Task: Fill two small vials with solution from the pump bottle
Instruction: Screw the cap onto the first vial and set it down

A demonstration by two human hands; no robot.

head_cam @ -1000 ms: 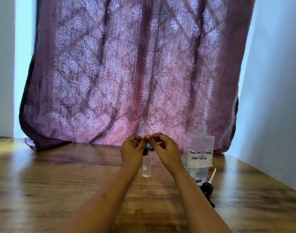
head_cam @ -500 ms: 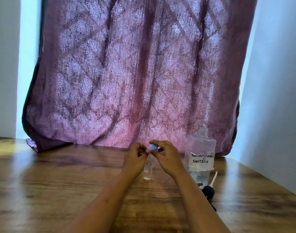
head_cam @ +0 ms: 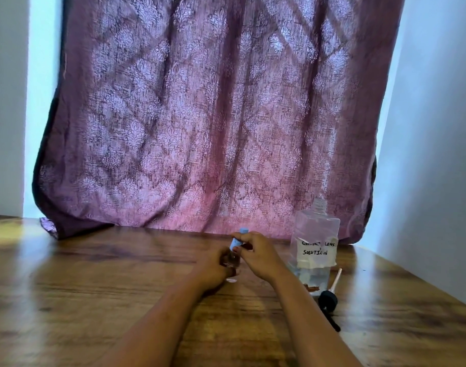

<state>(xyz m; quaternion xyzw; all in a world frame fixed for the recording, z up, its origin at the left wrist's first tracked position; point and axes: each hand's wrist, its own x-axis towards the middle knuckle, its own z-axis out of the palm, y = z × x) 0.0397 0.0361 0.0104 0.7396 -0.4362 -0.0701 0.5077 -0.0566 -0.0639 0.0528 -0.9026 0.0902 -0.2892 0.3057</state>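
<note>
A small clear vial [head_cam: 231,260] stands on the wooden table, with my left hand [head_cam: 216,268] wrapped around its body. My right hand [head_cam: 258,254] pinches a light blue cap [head_cam: 238,238] at the vial's top, tilted. To the right stands the clear square bottle [head_cam: 316,247] with a handwritten "solution" label, its neck open and a little liquid at the bottom. Its black pump head with a pale tube [head_cam: 329,298] lies on the table beside it. I can see only one vial.
A purple patterned curtain [head_cam: 213,115] hangs behind the table's far edge. A white wall [head_cam: 433,154] runs along the right side of the wooden table [head_cam: 94,300].
Both hands have lowered the vial to the table. The left hand slid down around its body, and the blue cap now shows above the right hand's fingers.
</note>
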